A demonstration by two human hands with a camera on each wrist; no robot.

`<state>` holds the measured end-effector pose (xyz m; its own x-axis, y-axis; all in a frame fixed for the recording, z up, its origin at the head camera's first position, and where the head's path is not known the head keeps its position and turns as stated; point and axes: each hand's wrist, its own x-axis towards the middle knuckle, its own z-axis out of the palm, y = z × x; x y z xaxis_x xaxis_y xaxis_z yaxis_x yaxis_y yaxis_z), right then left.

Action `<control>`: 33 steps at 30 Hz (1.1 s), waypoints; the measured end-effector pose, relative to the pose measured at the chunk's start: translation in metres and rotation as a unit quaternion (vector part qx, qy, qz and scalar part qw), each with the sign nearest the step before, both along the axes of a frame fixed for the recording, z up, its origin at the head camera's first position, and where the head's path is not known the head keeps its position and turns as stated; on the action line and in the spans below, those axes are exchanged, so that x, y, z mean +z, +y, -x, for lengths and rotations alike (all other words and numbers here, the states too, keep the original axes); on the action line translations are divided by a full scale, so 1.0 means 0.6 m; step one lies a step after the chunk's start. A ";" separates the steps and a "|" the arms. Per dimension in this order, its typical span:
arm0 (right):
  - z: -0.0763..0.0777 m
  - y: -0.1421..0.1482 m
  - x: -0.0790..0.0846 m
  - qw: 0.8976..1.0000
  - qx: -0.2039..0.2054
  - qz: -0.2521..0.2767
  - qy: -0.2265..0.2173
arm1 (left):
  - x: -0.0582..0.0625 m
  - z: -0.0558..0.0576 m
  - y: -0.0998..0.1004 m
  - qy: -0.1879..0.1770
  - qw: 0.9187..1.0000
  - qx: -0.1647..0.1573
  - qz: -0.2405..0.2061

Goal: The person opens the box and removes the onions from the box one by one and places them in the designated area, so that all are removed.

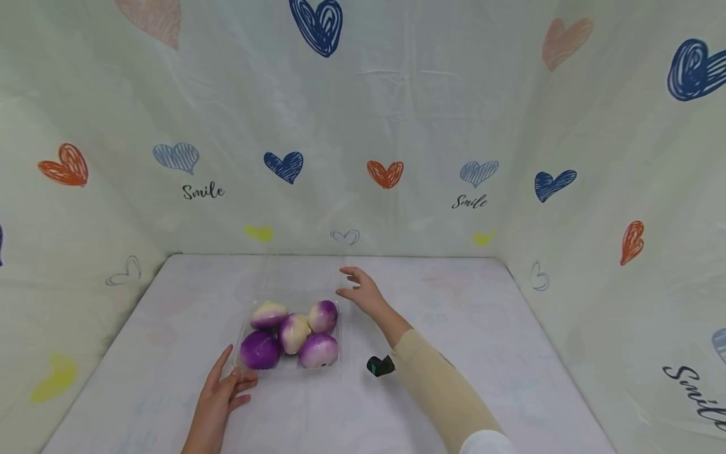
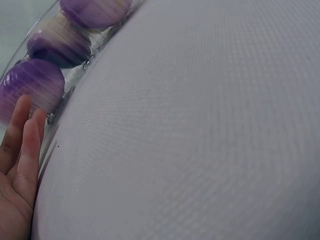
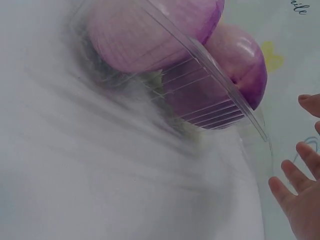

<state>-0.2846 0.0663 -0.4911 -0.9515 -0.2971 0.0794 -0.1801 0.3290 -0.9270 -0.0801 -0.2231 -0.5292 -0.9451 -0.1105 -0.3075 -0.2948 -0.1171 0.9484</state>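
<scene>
Several purple-and-white turnips (image 1: 295, 334) sit in a clear plastic box (image 3: 220, 80) on the table. Behind them in the head view, the box's see-through lid (image 1: 300, 274) stands folded back, hard to make out against the cloth. My left hand (image 1: 215, 397) is at the box's front left corner, fingers extended along its wall. In the left wrist view its fingertips overlap a purple turnip (image 2: 35, 85) seen through the plastic. My right hand (image 1: 365, 293) hovers at the back right, beside the lid, with fingers spread and nothing held. The right wrist view shows these fingers (image 3: 295, 177) apart from the box wall.
A white cloth with faint prints covers the table (image 1: 454, 378). Around its back and sides hangs a pale curtain (image 1: 420, 126) with printed hearts and "Smile" lettering. Beside the right sleeve (image 1: 442, 384) shows a small black object (image 1: 380, 366).
</scene>
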 end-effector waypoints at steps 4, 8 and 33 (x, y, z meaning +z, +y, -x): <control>-0.015 0.001 0.015 1.000 0.011 0.009 0.015 | 0.002 0.002 -0.001 -0.002 1.000 0.000 0.006; -0.025 0.002 0.024 0.999 0.023 0.003 0.027 | 0.004 0.004 0.002 -0.012 1.000 0.005 0.011; -0.096 -0.013 0.027 0.992 0.123 -0.007 0.027 | 0.009 0.003 0.006 -0.013 1.000 0.011 0.015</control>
<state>-0.2269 0.0587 -0.4749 -0.8451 -0.5205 0.1222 -0.3055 0.2825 -0.9093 -0.0820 -0.2195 -0.5240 -0.9339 -0.1403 -0.3288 -0.3179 -0.0946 0.9434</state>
